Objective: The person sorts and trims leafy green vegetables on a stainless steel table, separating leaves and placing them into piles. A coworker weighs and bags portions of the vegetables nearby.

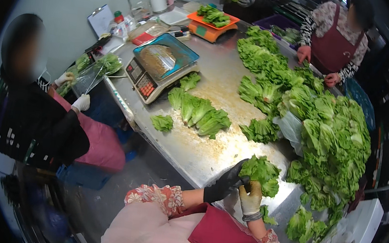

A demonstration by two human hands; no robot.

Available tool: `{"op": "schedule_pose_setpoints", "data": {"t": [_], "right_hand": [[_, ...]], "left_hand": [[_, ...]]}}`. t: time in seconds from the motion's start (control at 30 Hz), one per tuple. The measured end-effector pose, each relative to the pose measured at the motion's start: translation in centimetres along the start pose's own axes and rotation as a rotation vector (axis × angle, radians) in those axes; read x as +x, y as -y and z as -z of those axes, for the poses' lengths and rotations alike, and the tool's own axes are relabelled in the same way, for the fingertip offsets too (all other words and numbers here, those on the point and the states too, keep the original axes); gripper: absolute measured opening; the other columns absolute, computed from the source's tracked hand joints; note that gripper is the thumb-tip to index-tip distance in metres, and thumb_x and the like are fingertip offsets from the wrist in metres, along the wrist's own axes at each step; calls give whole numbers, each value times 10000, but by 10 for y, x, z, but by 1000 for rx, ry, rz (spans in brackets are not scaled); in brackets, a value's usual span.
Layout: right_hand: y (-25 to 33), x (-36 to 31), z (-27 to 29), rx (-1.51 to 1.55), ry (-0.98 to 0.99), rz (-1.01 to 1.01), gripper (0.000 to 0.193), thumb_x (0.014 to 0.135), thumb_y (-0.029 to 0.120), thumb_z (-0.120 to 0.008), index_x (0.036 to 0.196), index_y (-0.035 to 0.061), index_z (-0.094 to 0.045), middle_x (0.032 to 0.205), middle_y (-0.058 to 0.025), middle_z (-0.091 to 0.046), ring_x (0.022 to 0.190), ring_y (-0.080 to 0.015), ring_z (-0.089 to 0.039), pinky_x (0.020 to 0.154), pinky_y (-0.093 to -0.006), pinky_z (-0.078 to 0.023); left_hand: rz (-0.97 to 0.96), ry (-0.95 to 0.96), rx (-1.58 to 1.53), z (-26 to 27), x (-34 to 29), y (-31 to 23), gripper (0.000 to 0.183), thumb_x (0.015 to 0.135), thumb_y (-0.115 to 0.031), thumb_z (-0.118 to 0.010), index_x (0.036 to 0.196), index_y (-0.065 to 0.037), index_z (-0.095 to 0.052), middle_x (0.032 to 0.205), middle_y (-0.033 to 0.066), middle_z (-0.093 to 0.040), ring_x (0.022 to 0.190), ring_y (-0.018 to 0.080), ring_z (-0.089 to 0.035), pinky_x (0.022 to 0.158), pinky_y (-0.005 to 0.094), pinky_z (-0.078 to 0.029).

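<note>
A head of green leaf lettuce (263,175) is held over the near edge of the metal table (214,163). My left hand (227,183), in a black glove, is closed at its stem side. Against the base of the same head, my right hand (250,199) has its fingers curled, in a pale, yellow-stained glove. Whether a small tool is between the hands is hidden. A loose lettuce leaf (267,216) lies beside my right wrist. Further in, a row of lettuce heads (197,112) rests left of centre, with a small lettuce piece (161,123) apart from it.
A big lettuce pile (333,139) fills the table's right side, a clear plastic bag (291,131) against it. A scale with a blue tray (162,69) and an orange scale (211,27) stand farther back. Co-workers stand left (51,103), right (336,39) and at the far end.
</note>
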State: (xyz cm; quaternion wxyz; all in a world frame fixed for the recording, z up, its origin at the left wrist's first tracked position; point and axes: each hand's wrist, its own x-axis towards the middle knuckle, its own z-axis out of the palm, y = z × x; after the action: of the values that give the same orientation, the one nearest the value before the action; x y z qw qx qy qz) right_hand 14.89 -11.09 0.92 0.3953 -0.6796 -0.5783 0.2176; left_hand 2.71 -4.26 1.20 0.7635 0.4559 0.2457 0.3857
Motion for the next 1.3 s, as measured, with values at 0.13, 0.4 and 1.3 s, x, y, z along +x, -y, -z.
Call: {"op": "schedule_pose_setpoints", "data": {"t": [0.13,0.4,1.3], "right_hand": [[-12,2,-11,460,56,-62,329,809,0,-564,1135,6,-523,1012,-76,-592,784,-115,-537,713,-237,-457],[-8,1,-2,265,335,-148,208,819,44,-549,1005,16,-638,974,-90,-648,900,-162,-601,816,-271,-461],[-94,20,17,-601,211,-189,635,763,401,-584,1343,311,-340,1431,-102,-274,1349,-237,-184,1071,-451,-113]], "left_hand": [[-133,-263,-63,40,24,-10,592,875,-98,-539,1378,-32,-235,1280,51,-417,1142,122,-417,945,237,-355],[34,-704,1837,174,72,-33,613,834,-444,-480,1340,-118,-362,1385,184,-311,1317,376,-178,1030,571,-88],[-542,-695,1820,177,116,-103,205,685,-291,-707,775,-116,-647,1252,115,-486,1228,348,-325,956,477,-256]]}}
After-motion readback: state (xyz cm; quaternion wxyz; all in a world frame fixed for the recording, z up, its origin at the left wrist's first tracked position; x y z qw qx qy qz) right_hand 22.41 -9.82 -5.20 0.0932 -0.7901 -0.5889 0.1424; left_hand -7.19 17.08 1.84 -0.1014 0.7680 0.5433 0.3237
